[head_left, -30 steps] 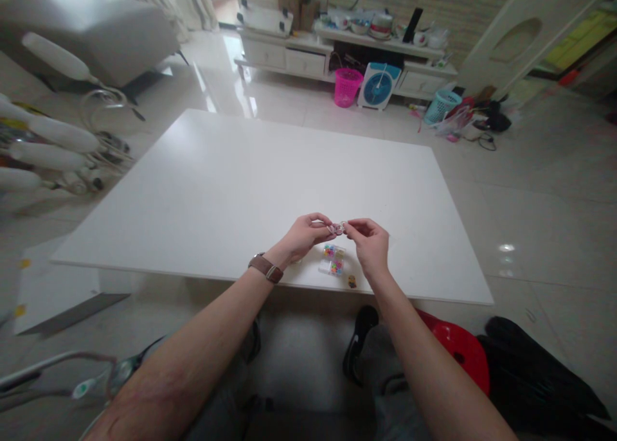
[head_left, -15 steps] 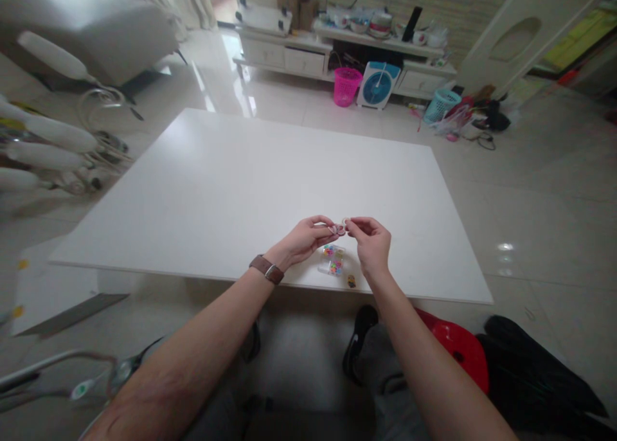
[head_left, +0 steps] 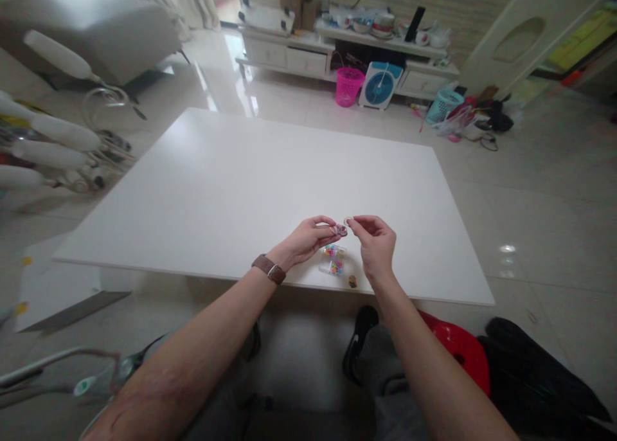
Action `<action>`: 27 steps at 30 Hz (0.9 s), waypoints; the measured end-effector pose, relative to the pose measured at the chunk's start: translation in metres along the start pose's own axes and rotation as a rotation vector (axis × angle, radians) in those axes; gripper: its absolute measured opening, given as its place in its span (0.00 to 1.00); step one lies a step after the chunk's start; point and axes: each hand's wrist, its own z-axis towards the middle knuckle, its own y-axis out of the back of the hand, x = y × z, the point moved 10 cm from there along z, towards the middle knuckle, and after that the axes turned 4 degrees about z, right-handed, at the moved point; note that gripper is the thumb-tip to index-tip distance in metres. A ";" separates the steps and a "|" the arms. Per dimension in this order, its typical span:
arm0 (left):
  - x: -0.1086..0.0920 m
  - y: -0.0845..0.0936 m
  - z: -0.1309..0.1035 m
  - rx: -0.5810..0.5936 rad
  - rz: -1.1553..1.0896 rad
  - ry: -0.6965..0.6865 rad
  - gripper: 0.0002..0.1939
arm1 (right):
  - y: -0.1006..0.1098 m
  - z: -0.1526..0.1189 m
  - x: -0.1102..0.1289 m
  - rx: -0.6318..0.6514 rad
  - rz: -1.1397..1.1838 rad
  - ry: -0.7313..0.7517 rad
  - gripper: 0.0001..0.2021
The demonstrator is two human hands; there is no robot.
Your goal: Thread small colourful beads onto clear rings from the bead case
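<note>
Over the near part of the white table [head_left: 270, 184], my left hand [head_left: 308, 240] pinches a small pink and pale trinket [head_left: 342, 230]; its exact kind is too small to make out. Just to its right, my right hand [head_left: 379, 247] has thumb and forefinger closed on a small pale ring [head_left: 348, 222]. Whether the ring is linked to the trinket, I cannot tell. Below the hands lies a clear plastic box [head_left: 331, 269] with several bright multicoloured pieces inside. A small yellow and dark figure [head_left: 353, 281] rests beside it, close to the table's front edge.
A red stool [head_left: 457, 344] stands by my right leg, with a black item [head_left: 535, 377] beyond it. Past the table are a pink basket [head_left: 349, 87], a blue fan [head_left: 380, 86] and a cabinet [head_left: 308, 62]. White padded bars [head_left: 62, 132] stand at the left.
My right hand has shifted slightly right with the ring, so the gap to the trinket is wider. My left hand keeps its pinch. The view has moved a little.
</note>
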 end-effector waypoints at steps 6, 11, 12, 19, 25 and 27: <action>0.001 0.004 0.003 -0.013 -0.006 -0.015 0.10 | -0.007 -0.005 0.005 0.041 0.001 0.010 0.10; 0.001 0.003 0.002 -0.023 -0.006 -0.019 0.09 | -0.010 -0.006 0.002 0.072 -0.021 0.015 0.09; 0.000 0.003 0.002 -0.028 -0.003 -0.019 0.09 | -0.011 -0.006 0.001 0.078 -0.029 0.015 0.09; -0.001 0.002 0.001 -0.052 0.004 -0.005 0.08 | -0.007 -0.005 -0.004 0.061 -0.078 0.004 0.09; -0.001 0.003 0.000 -0.057 -0.006 -0.002 0.08 | -0.008 -0.006 -0.003 0.064 -0.091 -0.004 0.08; -0.001 0.003 0.000 -0.060 -0.009 0.004 0.08 | -0.008 -0.006 -0.004 0.062 -0.091 -0.009 0.08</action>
